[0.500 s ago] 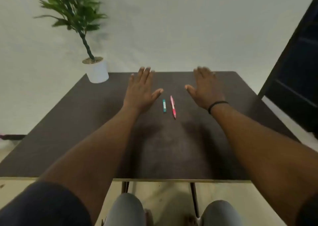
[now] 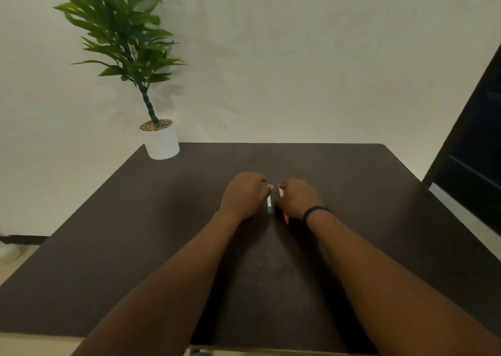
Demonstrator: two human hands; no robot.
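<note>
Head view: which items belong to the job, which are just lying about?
In hand: small white-and-teal stick, pinched by left hand; slim pink plastic pen, gripped by right hand.
Idle: leafy green plant in white round pot; dark brown table.

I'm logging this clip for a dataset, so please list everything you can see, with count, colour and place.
pink pen: 1, pink, mid-table, gripped by the right hand
short teal-and-white piece: 1, teal and white, just left of the pen, held by the left hand
table: 1, dark brown, fills the lower view
potted plant: 1, green leaves in a white pot, far left corner of the table
wall: 1, off-white, behind the table
dark panel: 1, black, right edge of view
wristband: 1, black, on the right wrist
left hand: 1, fingers curled round the teal-and-white piece
right hand: 1, fingers curled round the pen
</note>
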